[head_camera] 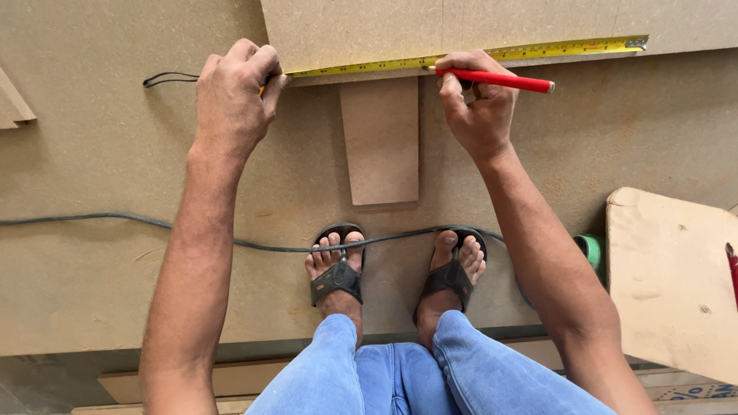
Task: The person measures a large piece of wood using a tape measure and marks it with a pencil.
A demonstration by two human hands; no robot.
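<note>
**Q:** Brown fibreboard fills the view; what lies at its left, and what does the left hand do?

**A:** The large fibreboard sheet [92, 253] lies on the floor and carries everything. Near its far edge, the left hand [233, 96] is closed, knuckles up, over the case end of the yellow tape measure [461, 58]; the case itself is hidden under the fingers. A black wrist loop [165, 78] trails out to the left of that hand. A dark cable [154, 223] crosses the sheet from its left edge toward the feet.

**Q:** And the middle?

**A:** The tape runs rightward along the near edge of a lighter upper board [492, 23] that rests on the sheet's far side. A small rectangular offcut [381, 142] lies just under that edge, between the two hands. Nearer the viewer, two feet in black sandals [396, 273] stand on the sheet, with the cable passing over the toes.

**Q:** The right side?

**A:** The right hand [478, 104] pinches a red pencil [500, 79] between thumb and fingers; its tip rests at the tape's edge, its body pointing right. The tape's metal hook [636, 41] sits further right on the upper board. By the sheet's right edge, a pale board piece [669, 277] overlaps a green roll [590, 247], mostly hidden.
</note>
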